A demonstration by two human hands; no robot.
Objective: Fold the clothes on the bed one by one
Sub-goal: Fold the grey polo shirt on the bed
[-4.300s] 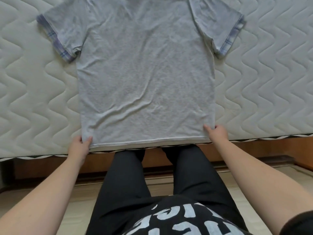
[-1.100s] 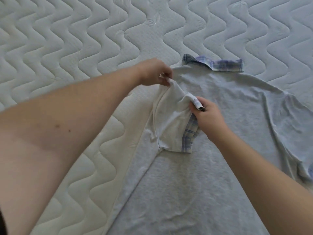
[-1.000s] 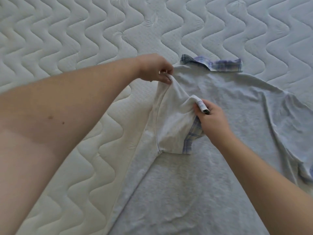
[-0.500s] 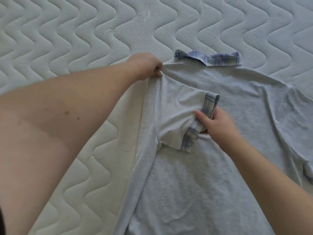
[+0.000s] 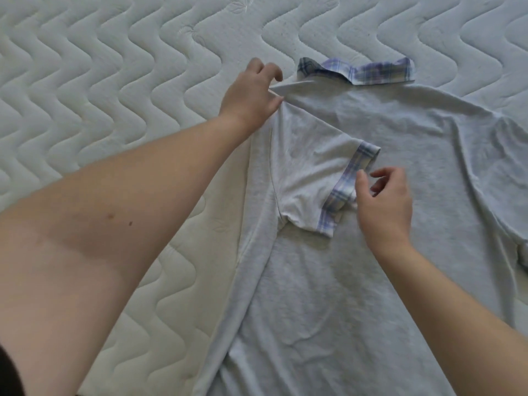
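Note:
A grey T-shirt (image 5: 357, 267) with a plaid collar (image 5: 368, 73) lies flat on the bed. Its left side and left sleeve (image 5: 311, 178) are folded inward over the body, the plaid cuff (image 5: 347, 185) pointing right. My left hand (image 5: 250, 97) is at the folded shoulder corner, fingers and thumb apart around the fabric tip without pinching it. Just right of the cuff, my right hand (image 5: 384, 204) hovers with fingers spread and nothing in it. The shirt's right sleeve (image 5: 511, 172) lies unfolded at the right edge of the view.
The white quilted mattress (image 5: 114, 90) with a wavy stitch pattern fills the left and top of the view. No other clothes are in sight.
Both hands have let go of the shirt: the left opened at the shoulder, the right lifted off the cuff. The folded sleeve now lies flat on the shirt's body.

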